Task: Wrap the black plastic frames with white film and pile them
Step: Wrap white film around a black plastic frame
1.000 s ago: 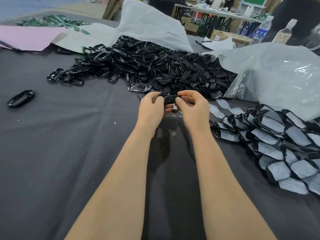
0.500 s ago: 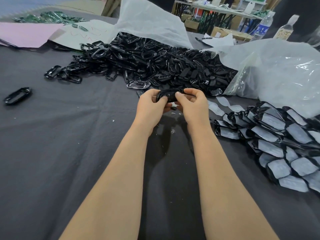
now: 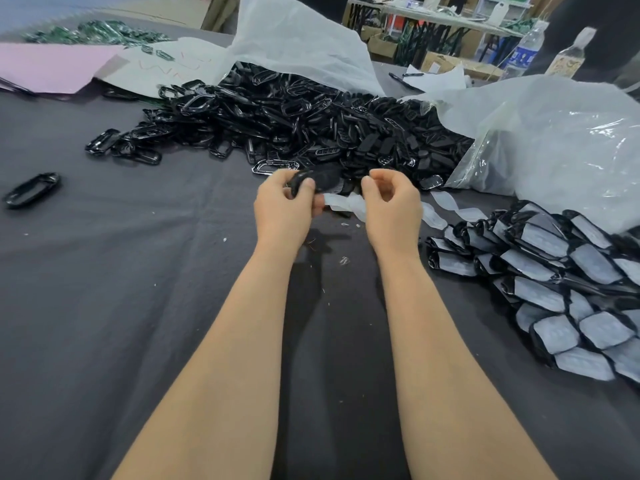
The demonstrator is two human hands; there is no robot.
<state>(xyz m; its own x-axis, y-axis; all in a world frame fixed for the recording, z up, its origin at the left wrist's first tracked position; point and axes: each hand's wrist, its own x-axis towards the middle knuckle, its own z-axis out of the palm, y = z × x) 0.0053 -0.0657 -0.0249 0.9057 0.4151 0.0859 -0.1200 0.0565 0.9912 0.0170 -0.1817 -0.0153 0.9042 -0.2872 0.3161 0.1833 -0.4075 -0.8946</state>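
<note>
Left hand [image 3: 284,209]: I see it gripping one black frame [image 3: 320,178], thumb pressed on its glossy rim; the frame is raised over the table, just before the heap.
Right hand [image 3: 391,206]: fingers curled, thumb against forefinger; I cannot tell whether it pinches anything.
White film [image 3: 346,204]: a thin, cloudy strip spanning the two hands; both its ends are hidden behind fingers.
Unwrapped heap [image 3: 311,126]: shiny black oblong loops, tangled, spilling from a crumpled white bag [image 3: 298,39].
Wrapped pile [image 3: 554,271]: at my right, overlapping like scales, matte white faces edged in black; cut off by the picture's edge.
Loose film pieces [image 3: 450,209]: scalloped, translucent, lying between hand and pile.
Stray frame [image 3: 31,190]: alone, far left.
Table cloth [image 3: 138,271]: dark grey, woven, creased, flecked with lint.
Clear bag [image 3: 554,140]: glossy, wrinkled; contents indistinct.
</note>
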